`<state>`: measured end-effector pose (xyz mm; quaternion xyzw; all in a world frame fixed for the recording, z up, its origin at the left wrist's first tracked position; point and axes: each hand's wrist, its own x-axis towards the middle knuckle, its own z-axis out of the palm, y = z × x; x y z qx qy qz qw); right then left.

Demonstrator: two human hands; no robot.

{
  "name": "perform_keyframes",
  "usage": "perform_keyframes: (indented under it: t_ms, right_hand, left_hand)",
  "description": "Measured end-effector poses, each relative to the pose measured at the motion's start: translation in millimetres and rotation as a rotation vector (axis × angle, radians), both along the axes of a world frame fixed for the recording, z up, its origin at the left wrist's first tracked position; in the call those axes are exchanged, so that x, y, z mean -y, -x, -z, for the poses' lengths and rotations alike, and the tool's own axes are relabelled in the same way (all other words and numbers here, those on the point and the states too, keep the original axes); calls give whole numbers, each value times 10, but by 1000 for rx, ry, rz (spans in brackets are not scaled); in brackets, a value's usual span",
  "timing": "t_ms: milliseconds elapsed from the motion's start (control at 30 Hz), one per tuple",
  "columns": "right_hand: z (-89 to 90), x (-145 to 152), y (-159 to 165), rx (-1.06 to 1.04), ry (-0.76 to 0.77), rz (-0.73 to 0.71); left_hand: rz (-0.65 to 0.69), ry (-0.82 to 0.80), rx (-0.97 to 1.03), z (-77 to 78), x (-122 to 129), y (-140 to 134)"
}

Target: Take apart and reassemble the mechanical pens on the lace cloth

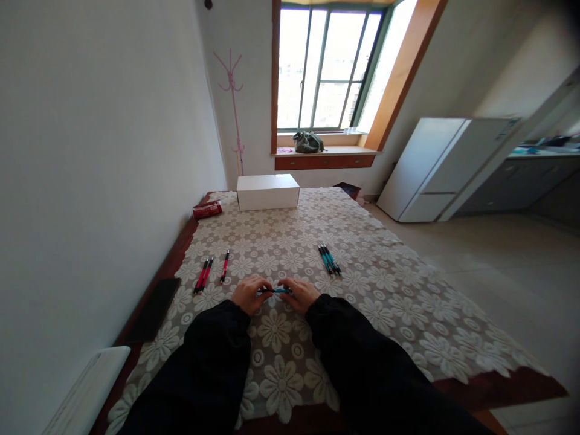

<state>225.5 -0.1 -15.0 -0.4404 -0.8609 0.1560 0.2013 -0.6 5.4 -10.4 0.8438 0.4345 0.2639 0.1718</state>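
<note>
A teal and black pen lies level between my two hands, low over the tablecloth. My left hand pinches its dark end, and my right hand grips the teal end. My fingers hide part of the pen, so I cannot tell whether it is in one piece. Right of my hands, several teal and black pens lie side by side. On the left are two red and black pens close together, with a single red and black pen a little apart from them.
A floral lace tablecloth covers the table. At its far end stands a white box, with a red packet to its left. A black flat object lies at the left edge, by the wall. A white fridge stands beyond, at right.
</note>
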Motion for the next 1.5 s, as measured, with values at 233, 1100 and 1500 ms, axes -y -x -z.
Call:
perform_keyframes:
  t_ms: [233,1100,1500]
  right_hand:
    - [19,-28,-2,19,40,22]
    - [14,-23,-7,10,2,14]
    - [61,-51,-19,25,-26,9]
  left_hand:
    - [16,-38,27,7,-2,-5]
    - [40,-47,62,-7,4,0]
    - [58,-26,82,6,-8,8]
